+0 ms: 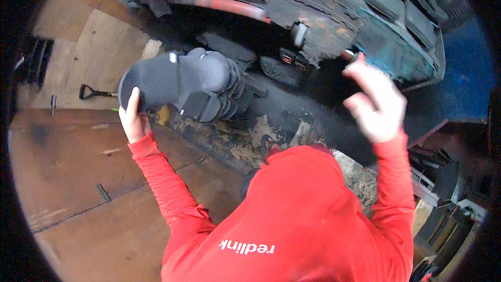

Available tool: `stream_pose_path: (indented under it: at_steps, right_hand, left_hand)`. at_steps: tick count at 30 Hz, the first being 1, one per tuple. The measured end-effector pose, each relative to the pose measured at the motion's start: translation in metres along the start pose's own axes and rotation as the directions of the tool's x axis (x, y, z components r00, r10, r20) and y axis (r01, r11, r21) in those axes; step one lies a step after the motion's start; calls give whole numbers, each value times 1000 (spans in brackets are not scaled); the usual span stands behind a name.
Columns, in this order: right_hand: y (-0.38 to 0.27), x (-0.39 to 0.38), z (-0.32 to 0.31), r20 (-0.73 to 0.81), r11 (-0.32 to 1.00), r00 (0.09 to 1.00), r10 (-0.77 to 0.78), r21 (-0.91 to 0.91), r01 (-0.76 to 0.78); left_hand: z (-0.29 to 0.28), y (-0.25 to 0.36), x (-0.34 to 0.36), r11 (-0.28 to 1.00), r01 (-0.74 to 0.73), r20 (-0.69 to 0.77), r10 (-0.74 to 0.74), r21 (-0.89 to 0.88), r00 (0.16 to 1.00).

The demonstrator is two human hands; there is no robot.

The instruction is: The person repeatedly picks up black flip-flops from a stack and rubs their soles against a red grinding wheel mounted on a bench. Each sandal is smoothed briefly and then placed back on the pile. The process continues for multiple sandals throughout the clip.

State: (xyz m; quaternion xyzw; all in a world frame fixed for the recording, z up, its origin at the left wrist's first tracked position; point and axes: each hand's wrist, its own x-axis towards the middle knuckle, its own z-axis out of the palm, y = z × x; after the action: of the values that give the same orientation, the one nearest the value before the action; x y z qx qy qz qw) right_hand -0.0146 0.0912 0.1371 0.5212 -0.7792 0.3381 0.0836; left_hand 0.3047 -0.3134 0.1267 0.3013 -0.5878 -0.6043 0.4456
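The sole-shaped piece (154,81) seems dark grey, the sweatshirt (305,203) red.

One line readable: white lowercase lettering (247,247), a single word, at 6 o'clock, upside down on the front of the red sweatshirt (302,198). At 1 o'clock, a red mark (286,59) on a small dark box; too small to read. Between 10 and 11, a white patch (174,57) on the grey pieces (156,81); any print unclear.

2 arms (169,190) spread, left hand (134,120) gripping, right hand (380,107) perhaps half-curled
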Motion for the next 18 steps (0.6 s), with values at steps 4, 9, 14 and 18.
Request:
stream_pose_path:
  at_steps: [4,9,14,18]
  right_hand:
    - [4,-53,121,220,898,974,47,417,-138]
    - [18,-122,176,189,793,816,546,198,-577]
    - [45,-146,150,-145,847,834,532,65,-528]
    - [58,-130,145,-136,844,842,522,224,-487]
  left_hand:
    - [125,-13,-40,744,-168,469,-214,646,857]
    - [288,-132,-160,869,101,578,-404,483,709]
    - [338,-162,-194,927,-190,677,-88,325,731]
    - [362,-149,-177,857,-290,688,-99,425,719]
